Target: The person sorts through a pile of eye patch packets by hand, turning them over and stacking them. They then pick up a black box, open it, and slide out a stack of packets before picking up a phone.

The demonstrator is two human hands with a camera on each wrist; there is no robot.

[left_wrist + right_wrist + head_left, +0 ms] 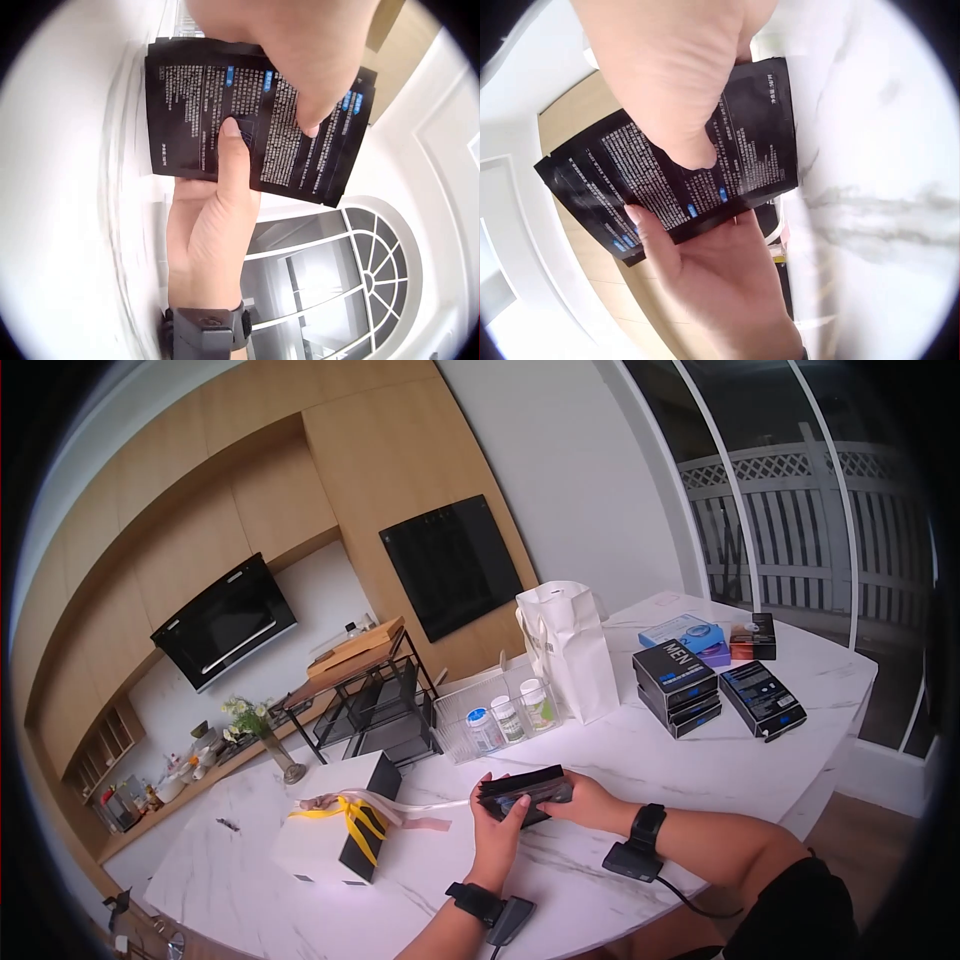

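Both hands hold a small stack of flat black sachets (525, 792) above the marble table. Fine white print and small blue labels cover the face of the sachet (176, 112) turned upward in the left wrist view. My left hand (495, 830) grips the left end, its thumb lying across the printed face. At the other end, my right hand (592, 803) pinches the sachets, thumb on top. In the right wrist view, the right hand (675, 82) covers part of the print, and the left hand (720, 277) supports the stack from the far side.
On the marble table (600, 870), a white gift box (315, 845) with yellow ribbon stands left. Behind the hands are a clear bin (455, 725) of bottles and a white paper bag (570, 660). Stacked black boxes (675, 670) and another black box (762, 698) sit right.
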